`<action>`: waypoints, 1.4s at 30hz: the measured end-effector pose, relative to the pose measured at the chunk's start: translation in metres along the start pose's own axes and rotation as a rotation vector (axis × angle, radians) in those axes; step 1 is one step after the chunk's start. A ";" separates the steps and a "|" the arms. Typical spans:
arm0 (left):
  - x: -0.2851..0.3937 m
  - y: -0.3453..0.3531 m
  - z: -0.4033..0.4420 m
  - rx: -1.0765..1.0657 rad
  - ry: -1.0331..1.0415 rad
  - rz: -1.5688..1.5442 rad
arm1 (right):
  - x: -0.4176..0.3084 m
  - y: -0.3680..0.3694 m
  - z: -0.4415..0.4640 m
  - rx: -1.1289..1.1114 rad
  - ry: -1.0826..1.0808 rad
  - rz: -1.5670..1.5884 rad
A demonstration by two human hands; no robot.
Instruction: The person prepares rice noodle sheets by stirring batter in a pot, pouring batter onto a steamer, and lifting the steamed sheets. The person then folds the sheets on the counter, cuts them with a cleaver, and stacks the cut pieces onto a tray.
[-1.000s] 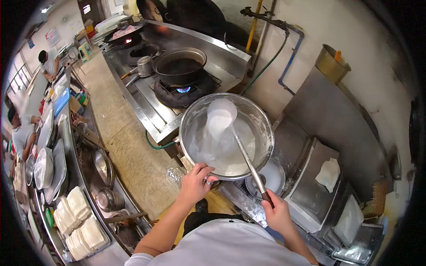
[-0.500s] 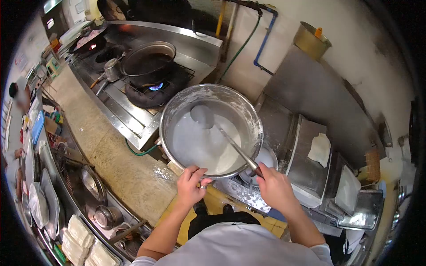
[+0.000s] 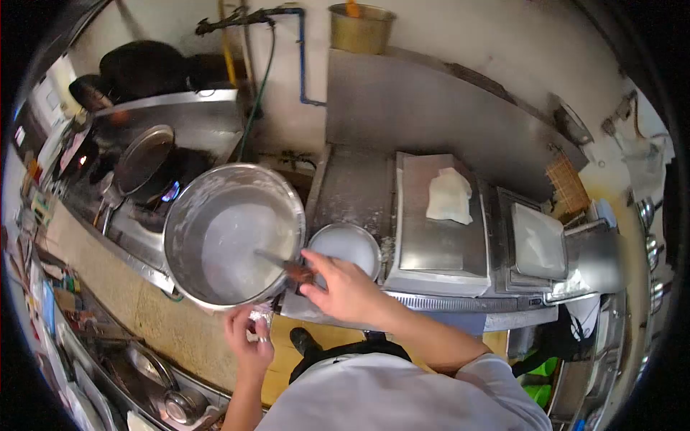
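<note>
A large metal pot [image 3: 172, 248] of cloudy white liquid stands front left of me. My right hand [image 3: 348, 291] is closed around the brown handle of a ladle [image 3: 298, 271]. The ladle's shaft slants down into the liquid, and its bowl is hidden there. Just below the pot's front rim is my left hand [image 3: 248, 337], its fingers loosely curled and apart, with a ring on one finger. No object shows in it; whether it touches the rim is unclear. Right of the pot sits a smaller round pan [image 3: 375, 251] with whitish liquid, partly behind my right hand.
A wok [image 3: 146, 159] sits by a lit burner [image 3: 171, 191] at left. To the right, a white sheet [image 3: 451, 197] lies on a flat metal steamer top [image 3: 431, 251]. Farther right are a white-covered tray [image 3: 539, 241] and a bamboo rack [image 3: 568, 183]. A metal container [image 3: 363, 30] stands on the ledge.
My view has turned right, so the pot appears farther left. The ladle's bowl, visible before, has gone under the liquid. My right hand still holds its handle.
</note>
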State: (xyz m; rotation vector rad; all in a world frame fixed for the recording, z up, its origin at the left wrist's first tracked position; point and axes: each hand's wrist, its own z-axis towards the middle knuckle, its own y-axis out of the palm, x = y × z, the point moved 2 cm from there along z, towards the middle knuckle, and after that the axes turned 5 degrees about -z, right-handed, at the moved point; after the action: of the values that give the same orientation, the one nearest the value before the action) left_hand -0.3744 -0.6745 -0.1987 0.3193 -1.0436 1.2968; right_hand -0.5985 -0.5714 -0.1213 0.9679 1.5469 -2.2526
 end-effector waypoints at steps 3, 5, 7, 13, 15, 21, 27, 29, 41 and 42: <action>0.035 0.047 -0.012 -0.198 0.032 -0.096 | 0.032 -0.022 -0.040 -0.095 0.164 0.072; 0.056 0.092 -0.019 -0.338 -0.035 -0.183 | 0.070 -0.030 -0.070 -0.035 0.184 0.049; 0.081 0.139 -0.021 -0.500 -0.162 -0.233 | 0.106 -0.043 -0.101 0.019 0.225 0.038; 0.112 0.266 -0.052 -0.783 -0.208 -0.193 | 0.217 -0.118 -0.166 0.130 0.571 0.000; 0.126 0.295 -0.058 -0.830 -0.172 -0.179 | 0.255 -0.146 -0.176 0.188 0.636 -0.042; 0.161 0.351 -0.078 -0.842 -0.281 -0.203 | 0.350 -0.213 -0.148 0.282 0.698 -0.188; 0.163 0.347 -0.096 -0.804 -0.363 -0.114 | 0.388 -0.257 -0.069 0.080 0.893 -0.287; 0.165 0.340 -0.097 -0.790 -0.395 -0.064 | 0.406 -0.248 -0.053 0.042 0.879 -0.334; 0.155 0.287 -0.115 -0.592 -0.456 -0.013 | 0.433 -0.205 -0.048 0.413 0.821 -0.300; 0.156 0.282 -0.116 -0.578 -0.456 -0.014 | 0.428 -0.207 -0.049 0.436 0.801 -0.300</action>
State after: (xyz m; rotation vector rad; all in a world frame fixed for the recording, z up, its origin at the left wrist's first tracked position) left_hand -0.5866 -0.4078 -0.2368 0.1786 -1.7437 0.8700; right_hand -1.0127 -0.3727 -0.2531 2.0819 1.5521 -2.6411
